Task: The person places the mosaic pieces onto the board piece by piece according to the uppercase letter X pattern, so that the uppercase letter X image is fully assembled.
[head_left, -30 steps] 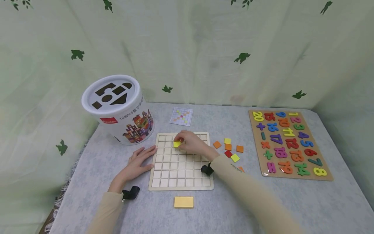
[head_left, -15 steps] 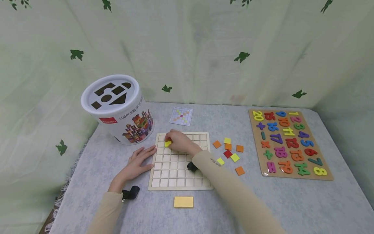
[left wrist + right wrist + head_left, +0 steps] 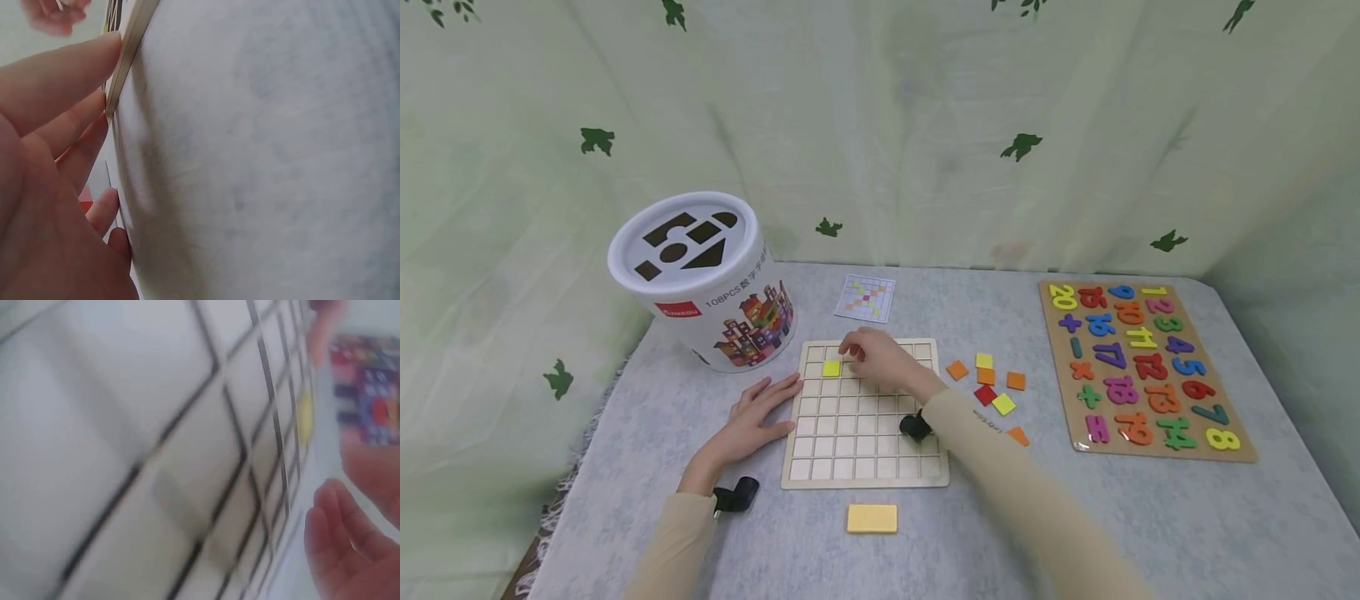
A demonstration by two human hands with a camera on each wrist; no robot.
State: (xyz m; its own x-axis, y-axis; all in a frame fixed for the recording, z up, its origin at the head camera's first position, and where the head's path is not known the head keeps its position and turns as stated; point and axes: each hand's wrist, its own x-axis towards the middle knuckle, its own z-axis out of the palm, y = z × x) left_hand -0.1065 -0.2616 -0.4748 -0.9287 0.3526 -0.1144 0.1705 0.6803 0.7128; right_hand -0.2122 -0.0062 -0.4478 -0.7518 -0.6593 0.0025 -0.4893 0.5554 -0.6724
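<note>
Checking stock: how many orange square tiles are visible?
4: three orange square tiles beyond the red square tile, one partly behind the beige right sleeve; others may be hidden there.

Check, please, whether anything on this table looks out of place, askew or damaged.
I see nothing spilled or damaged. The one untidy spot is the loose tiles beside the grid board: they lie scattered at mixed angles, while the yellow tile on the board looks square to its grid.
</note>
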